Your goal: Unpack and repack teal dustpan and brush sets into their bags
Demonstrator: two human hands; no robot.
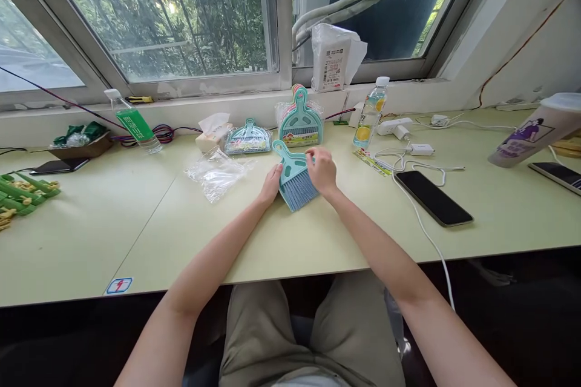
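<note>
"So, what makes the room?"

"Largest is the window (158, 17), with leaves behind its glass. Below it spreads the pale yellow-green table (181, 235), crossed by a thin seam on the left side."

"And upon this table?"

"At the right stands a tall cup (531, 132). Left of the middle lies a crumpled clear plastic bag (215, 175). Just beside it, the teal brush (297, 186) is between the person's two hands, its bristles toward the person."

"How are the fingers?"

"The left hand (271, 184) grips the brush at its left edge. The right hand (322, 169) has curled fingers at the opposite edge; whether they pinch it, one cannot tell."

"What else is difficult to see?"

"The view cuts the cup at its right border and a green woven thing (27, 194) at its left. The brush's underside is hidden."
</note>
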